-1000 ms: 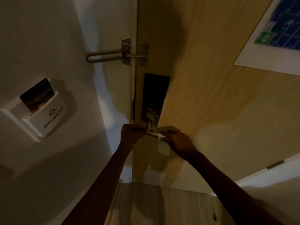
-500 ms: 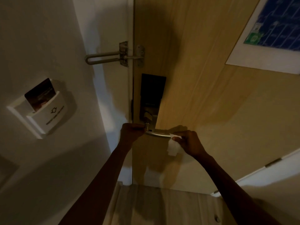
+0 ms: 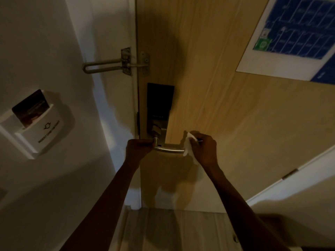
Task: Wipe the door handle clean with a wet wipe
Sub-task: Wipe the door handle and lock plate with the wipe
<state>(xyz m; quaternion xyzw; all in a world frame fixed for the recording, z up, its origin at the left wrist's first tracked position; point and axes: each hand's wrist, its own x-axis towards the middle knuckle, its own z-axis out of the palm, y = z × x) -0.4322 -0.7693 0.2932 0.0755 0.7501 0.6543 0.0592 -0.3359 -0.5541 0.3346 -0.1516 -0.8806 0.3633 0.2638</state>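
A silver lever door handle (image 3: 169,150) sticks out from the dark lock plate (image 3: 159,105) on a light wooden door (image 3: 226,115). My left hand (image 3: 138,148) is closed at the handle's base, by the door edge; what it grips is hidden. My right hand (image 3: 204,148) pinches a crumpled white wet wipe (image 3: 188,146) at the handle's free right end, where the wipe touches the metal tip. The middle of the lever is bare and shiny.
A metal swing-bar door guard (image 3: 116,64) sits above the lock. A white key-card holder (image 3: 34,127) with a dark card is on the left wall. A blue floor-plan sign (image 3: 293,37) hangs at the door's upper right. Wooden floor lies below.
My right hand slid the wipe rightward along the lever, from near the base out to its free end, uncovering the metal. The left hand stayed at the base.
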